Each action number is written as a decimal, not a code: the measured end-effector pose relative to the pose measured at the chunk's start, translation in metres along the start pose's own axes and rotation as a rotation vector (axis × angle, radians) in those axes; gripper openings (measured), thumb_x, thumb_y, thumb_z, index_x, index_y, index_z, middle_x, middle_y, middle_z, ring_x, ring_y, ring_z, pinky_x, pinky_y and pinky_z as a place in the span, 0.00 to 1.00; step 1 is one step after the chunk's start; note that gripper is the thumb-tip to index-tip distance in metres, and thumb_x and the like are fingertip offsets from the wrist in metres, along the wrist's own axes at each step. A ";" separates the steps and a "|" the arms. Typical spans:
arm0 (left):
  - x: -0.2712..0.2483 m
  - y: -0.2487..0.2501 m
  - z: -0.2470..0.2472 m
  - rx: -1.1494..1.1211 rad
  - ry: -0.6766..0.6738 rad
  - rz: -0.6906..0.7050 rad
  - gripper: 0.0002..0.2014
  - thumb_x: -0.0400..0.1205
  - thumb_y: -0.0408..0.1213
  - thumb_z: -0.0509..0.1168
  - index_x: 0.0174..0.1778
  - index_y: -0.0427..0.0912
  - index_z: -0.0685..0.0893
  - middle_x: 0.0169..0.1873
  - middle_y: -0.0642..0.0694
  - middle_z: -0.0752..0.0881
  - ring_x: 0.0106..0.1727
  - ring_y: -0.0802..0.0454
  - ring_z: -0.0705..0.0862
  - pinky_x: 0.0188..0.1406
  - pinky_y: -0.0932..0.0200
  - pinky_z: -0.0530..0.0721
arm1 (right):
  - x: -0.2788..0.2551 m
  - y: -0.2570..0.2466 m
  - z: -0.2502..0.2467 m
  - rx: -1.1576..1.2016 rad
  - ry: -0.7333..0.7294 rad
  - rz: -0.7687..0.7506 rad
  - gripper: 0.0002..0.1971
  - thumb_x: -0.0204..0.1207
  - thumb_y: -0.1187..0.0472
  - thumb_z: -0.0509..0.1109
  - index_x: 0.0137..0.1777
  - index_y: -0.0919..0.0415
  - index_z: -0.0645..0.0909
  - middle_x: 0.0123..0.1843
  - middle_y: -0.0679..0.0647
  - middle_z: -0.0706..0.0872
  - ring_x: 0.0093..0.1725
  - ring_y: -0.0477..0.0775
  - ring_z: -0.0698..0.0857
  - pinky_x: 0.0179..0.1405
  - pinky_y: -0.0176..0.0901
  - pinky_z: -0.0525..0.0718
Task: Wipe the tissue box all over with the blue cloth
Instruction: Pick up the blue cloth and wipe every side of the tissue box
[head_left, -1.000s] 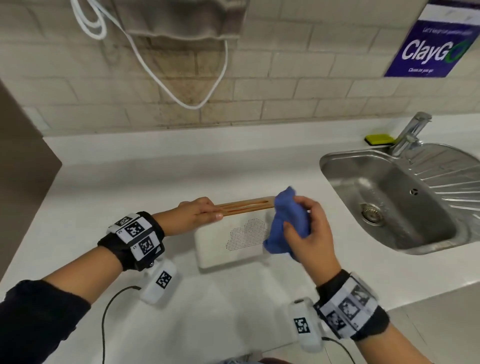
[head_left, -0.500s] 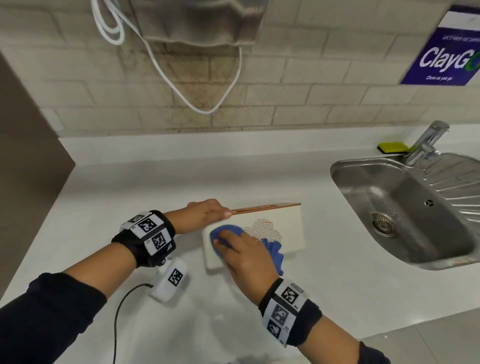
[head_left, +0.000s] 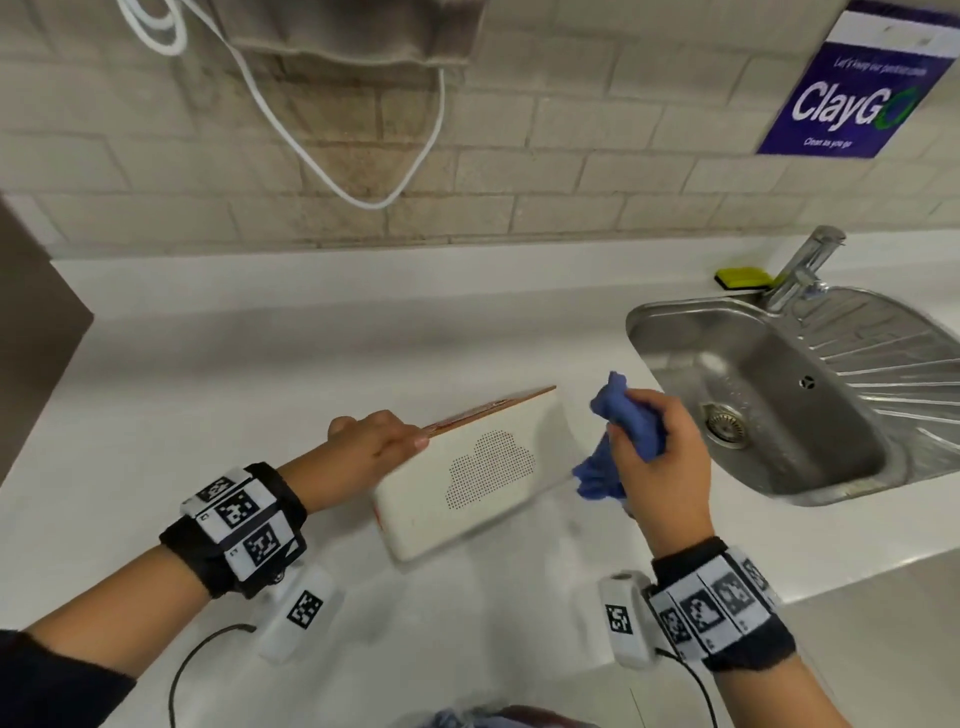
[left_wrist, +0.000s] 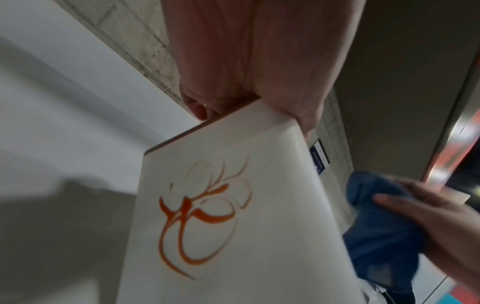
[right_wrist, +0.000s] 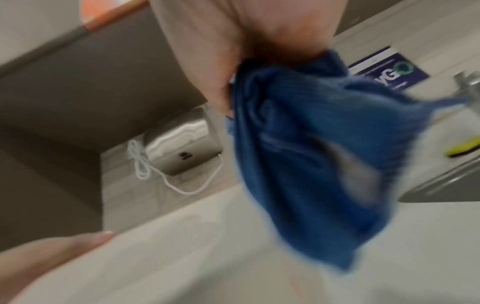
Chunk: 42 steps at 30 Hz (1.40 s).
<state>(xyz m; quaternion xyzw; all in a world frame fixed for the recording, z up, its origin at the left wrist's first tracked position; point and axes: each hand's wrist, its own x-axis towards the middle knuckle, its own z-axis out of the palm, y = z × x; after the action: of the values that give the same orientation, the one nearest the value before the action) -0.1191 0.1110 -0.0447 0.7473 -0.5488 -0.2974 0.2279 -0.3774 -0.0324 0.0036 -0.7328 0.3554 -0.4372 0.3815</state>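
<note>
The white tissue box (head_left: 467, 483) with a dotted cloud on its side and a wooden lid stands tilted on the counter, its right end lifted. My left hand (head_left: 376, 441) grips its upper left corner, thumb on the near face; the left wrist view shows the box end (left_wrist: 228, 226) with an orange flourish held by that hand (left_wrist: 259, 78). My right hand (head_left: 657, 441) holds the bunched blue cloth (head_left: 615, 441) just off the box's right end, apart from it. In the right wrist view the cloth (right_wrist: 311, 154) hangs from the closed fingers.
A steel sink (head_left: 769, 395) with a tap (head_left: 802, 265) lies close to the right of my right hand. A yellow sponge (head_left: 743, 278) sits behind it. White counter (head_left: 260, 374) stretches left and back to the tiled wall. A white cord (head_left: 337, 171) hangs from a wall dispenser.
My right hand with the cloth swept from the box's front face off past its right end. My left hand tilted the box, raising its right end.
</note>
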 end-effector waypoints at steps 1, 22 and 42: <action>0.000 0.001 0.002 0.011 0.002 0.007 0.29 0.68 0.71 0.39 0.50 0.65 0.79 0.50 0.53 0.79 0.59 0.54 0.72 0.65 0.55 0.55 | 0.002 0.009 0.004 -0.012 0.034 0.014 0.13 0.74 0.74 0.67 0.52 0.56 0.80 0.45 0.60 0.85 0.36 0.40 0.85 0.37 0.43 0.89; -0.010 0.009 0.000 -0.027 0.037 0.043 0.20 0.70 0.68 0.46 0.51 0.72 0.76 0.48 0.58 0.77 0.57 0.54 0.76 0.73 0.44 0.64 | -0.053 0.075 0.056 -0.456 -0.732 -1.013 0.18 0.79 0.68 0.59 0.65 0.50 0.75 0.68 0.46 0.82 0.45 0.54 0.75 0.44 0.44 0.74; -0.051 0.037 0.063 0.255 0.228 0.057 0.59 0.60 0.72 0.65 0.79 0.51 0.43 0.60 0.52 0.77 0.66 0.53 0.71 0.66 0.64 0.42 | -0.026 0.063 0.032 -0.189 -0.387 0.005 0.17 0.82 0.59 0.61 0.70 0.48 0.72 0.72 0.50 0.77 0.76 0.55 0.68 0.74 0.39 0.64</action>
<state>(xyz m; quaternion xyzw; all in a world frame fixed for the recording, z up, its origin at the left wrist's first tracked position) -0.1996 0.1476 -0.0558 0.7831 -0.5737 -0.1321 0.2004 -0.3697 -0.0316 -0.0713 -0.8348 0.3169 -0.2520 0.3732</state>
